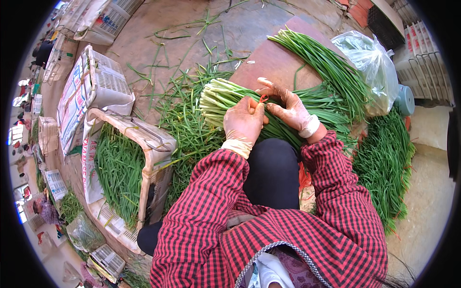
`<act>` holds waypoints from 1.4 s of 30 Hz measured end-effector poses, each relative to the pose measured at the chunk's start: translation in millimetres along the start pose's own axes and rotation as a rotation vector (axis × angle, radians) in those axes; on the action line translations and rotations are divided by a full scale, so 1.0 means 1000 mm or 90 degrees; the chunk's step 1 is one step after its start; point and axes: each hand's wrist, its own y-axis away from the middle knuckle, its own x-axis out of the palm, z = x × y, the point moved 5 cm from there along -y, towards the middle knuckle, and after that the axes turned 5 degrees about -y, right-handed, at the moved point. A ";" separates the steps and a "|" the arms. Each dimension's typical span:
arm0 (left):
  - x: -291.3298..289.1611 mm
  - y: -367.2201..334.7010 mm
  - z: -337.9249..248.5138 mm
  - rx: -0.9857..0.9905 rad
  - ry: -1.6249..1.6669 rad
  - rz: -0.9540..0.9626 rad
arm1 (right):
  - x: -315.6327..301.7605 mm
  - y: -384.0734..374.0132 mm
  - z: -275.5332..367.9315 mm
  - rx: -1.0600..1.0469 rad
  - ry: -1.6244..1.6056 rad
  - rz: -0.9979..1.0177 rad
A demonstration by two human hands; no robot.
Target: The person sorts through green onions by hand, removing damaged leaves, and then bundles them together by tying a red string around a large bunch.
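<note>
A thick bunch of garlic chives (218,98) lies across my lap, its pale cut ends pointing left and its green leaves running right. Around its middle shows a small red tie (263,98). My left hand (241,119), in a thin pale glove, is closed beside the tie, its fingertips pinched on it; the tie's lower part is hidden there. Just to the right, my right hand (292,111), gloved too, rests over the bunch with thumb and forefinger apart near the tie.
Another chive bundle (319,60) lies on a reddish board (300,36). Tied chives (384,163) are piled at right, near a clear plastic bag (370,62) and a blue-green round container (405,100). A crate of leaves (156,144) stands left, beside loose chives (185,129).
</note>
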 end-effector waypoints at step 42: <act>-0.192 -0.032 -0.027 0.471 -0.725 -0.171 | 0.016 0.009 0.009 -0.202 0.305 -0.195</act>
